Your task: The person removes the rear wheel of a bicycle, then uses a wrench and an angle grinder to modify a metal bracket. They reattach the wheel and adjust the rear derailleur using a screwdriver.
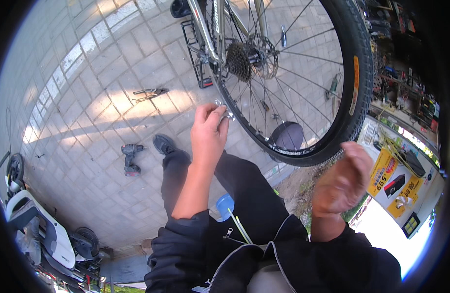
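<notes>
At the inner edge of a bicycle wheel (pixel 303 73), where the spokes meet the rim, the left hand (pixel 209 132) was raised, its fingers (pixel 220 115) pinched on a small silver part (pixel 224 108) that was touching the rim. What that part was could not be told. The right hand (pixel 343 180) was held apart from the wheel, just below the black tyre (pixel 357 93), blurred and loosely curled; whether anything was grasped in it could not be told.

The wheel was seen at the upper right, with the sprocket cluster (pixel 240 61) and the silver frame tubes (pixel 205 34) at its hub. Between the two forearms, dark trousers (pixel 244 190) and a black shoe (pixel 164 144) were seen, the shoe set on the paving.

Open grey brick paving (pixel 88 97) was spread to the left of the wheel. On it a pair of pliers (pixel 149 94) was lying, well apart from the hands, and nearer the shoe a cordless drill (pixel 131 158) was lying on its side. The lower left edge was crowded by a white scooter (pixel 44 229). Along the right edge a cluttered stall (pixel 405 88) and yellow posters (pixel 396 180) were seen close behind the tyre.
</notes>
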The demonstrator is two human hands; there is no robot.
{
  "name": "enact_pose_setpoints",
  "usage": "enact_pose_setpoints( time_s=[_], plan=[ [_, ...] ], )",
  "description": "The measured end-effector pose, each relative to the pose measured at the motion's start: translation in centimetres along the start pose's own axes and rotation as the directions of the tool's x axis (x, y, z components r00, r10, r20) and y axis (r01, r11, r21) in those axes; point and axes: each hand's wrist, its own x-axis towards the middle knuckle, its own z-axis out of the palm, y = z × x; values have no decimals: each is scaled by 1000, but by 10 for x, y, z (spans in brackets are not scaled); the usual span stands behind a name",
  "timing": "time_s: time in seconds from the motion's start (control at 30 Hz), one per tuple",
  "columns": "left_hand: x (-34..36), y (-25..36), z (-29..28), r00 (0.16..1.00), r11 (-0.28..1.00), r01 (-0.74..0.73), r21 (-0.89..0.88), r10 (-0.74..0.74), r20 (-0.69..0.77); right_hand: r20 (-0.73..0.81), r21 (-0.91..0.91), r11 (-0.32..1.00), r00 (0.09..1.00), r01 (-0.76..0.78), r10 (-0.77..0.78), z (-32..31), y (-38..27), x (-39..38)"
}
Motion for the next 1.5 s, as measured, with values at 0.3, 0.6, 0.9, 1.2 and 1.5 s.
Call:
enact_pose_setpoints(
  time_s=[0.3, 0.6, 0.9, 1.2, 1.5],
  plan=[
    [30, -62, 43, 967, 965, -243, -99, 249, 59, 274, -113, 705, 660, -700, 699, 162, 71, -75],
    [71, -117, 75, 862, 840, -503, -202, 471, -187, -49, -152, 883, 895, -445, 443, 211, 121, -98],
    [106, -164, 106, 954, 730, -295, -616, 188, -234, -41, -355, 920, 985, -169, 165, 231, 136, -89],
    [104, -165, 104, 963, 752, -261, -605, 156, -220, -55, -398, 899, 983, -183, 176, 241, 142, -90],
    [70, -149, 117, 892, 743, -452, -493, 389, -232, -96, -440, 883, 986, -164, 135, 253, 144, -84]
  ],
)
